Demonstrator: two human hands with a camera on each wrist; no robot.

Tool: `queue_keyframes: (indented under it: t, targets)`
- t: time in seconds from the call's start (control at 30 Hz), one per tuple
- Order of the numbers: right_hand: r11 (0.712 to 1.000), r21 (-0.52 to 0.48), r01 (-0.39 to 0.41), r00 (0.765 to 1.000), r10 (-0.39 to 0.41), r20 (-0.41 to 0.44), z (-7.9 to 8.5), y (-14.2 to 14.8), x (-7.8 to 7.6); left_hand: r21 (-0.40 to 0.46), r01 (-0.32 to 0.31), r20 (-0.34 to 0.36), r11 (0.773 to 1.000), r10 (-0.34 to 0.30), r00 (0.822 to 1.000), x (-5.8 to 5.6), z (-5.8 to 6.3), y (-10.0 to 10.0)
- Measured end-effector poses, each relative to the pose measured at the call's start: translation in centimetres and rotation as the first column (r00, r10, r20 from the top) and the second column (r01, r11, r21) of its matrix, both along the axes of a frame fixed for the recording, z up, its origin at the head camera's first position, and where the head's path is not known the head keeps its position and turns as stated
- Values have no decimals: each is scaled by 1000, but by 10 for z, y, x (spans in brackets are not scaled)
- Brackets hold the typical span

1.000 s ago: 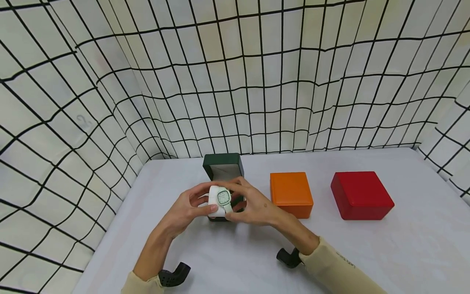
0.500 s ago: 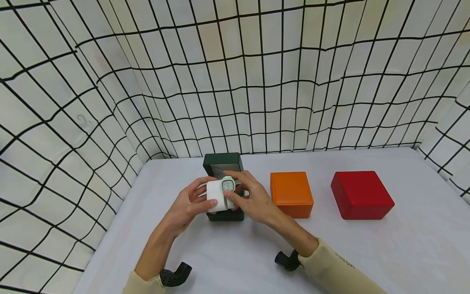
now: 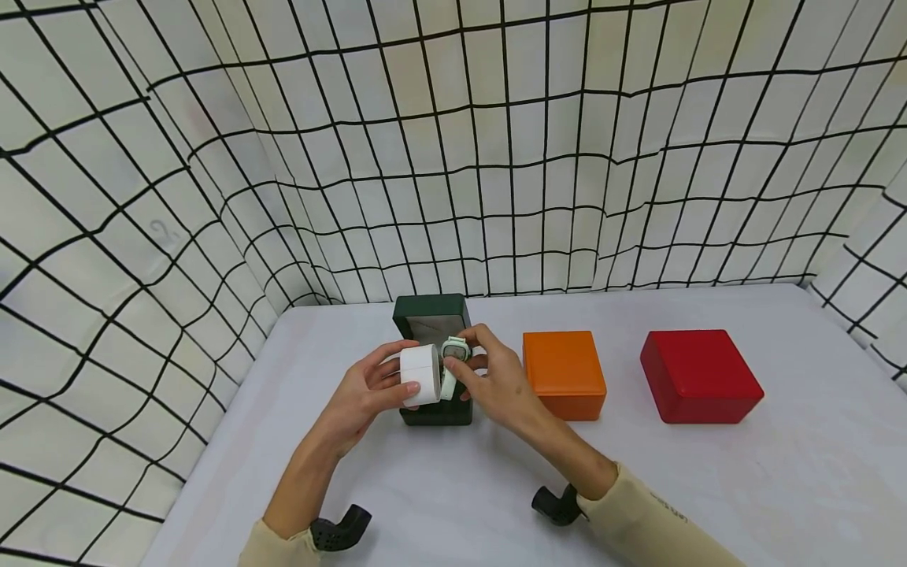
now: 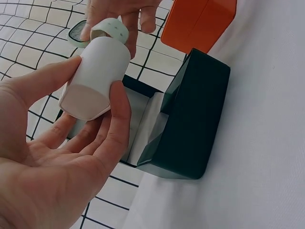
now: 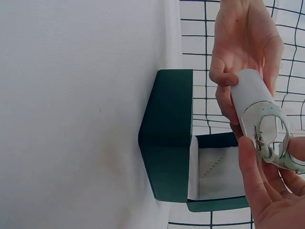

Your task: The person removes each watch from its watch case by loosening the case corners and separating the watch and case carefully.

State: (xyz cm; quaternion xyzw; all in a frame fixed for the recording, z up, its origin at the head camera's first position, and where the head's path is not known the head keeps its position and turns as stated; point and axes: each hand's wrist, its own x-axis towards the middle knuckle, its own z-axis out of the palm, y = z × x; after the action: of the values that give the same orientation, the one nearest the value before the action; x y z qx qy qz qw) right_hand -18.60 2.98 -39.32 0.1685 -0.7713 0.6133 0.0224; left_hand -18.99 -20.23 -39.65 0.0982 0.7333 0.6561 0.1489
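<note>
My left hand (image 3: 357,400) grips a white watch cushion (image 3: 420,376) between thumb and fingers. At the cushion's right end, my right hand (image 3: 499,382) pinches a pale mint wristwatch (image 3: 456,349). Its strap is still a closed loop, and in the right wrist view the watch loop (image 5: 271,125) stands at the cushion's end face. From the left wrist view I cannot tell whether the strap (image 4: 110,29) still touches the cushion. Behind and below both hands stands a dark green watch box (image 3: 434,311) with its lid raised and a pale lining (image 5: 217,171).
To the right of the green box sits a closed orange box (image 3: 563,366), and farther right a closed red box (image 3: 697,376). A white cloth covers the table (image 3: 439,488). Black netting (image 3: 506,165) over a white wall rises behind and at the sides.
The watch has slid rightward from the middle of the cushion to its right end, drawn by my right hand. My left hand keeps its hold on the cushion, whose white face now shows fully.
</note>
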Motion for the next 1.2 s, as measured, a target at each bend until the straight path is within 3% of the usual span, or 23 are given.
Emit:
queue_keyframes:
  t: [0.33, 0.7, 0.9, 1.2]
  targets:
    - [995, 83, 64, 998, -63, -15, 5, 1, 4, -46, -40, 8, 998, 41, 999, -2, -2, 1]
    - [995, 96, -5, 1000, 4, 12, 6, 6, 10, -85, -46, -12, 995, 45, 999, -5, -2, -1]
    - [995, 84, -59, 998, 57, 26, 4, 8, 12, -115, -78, 3, 990, 79, 997, -6, -5, -2]
    - [992, 108, -63, 997, 57, 57, -1, 7, 17, -129, -114, 6, 985, 116, 993, -7, -7, -2]
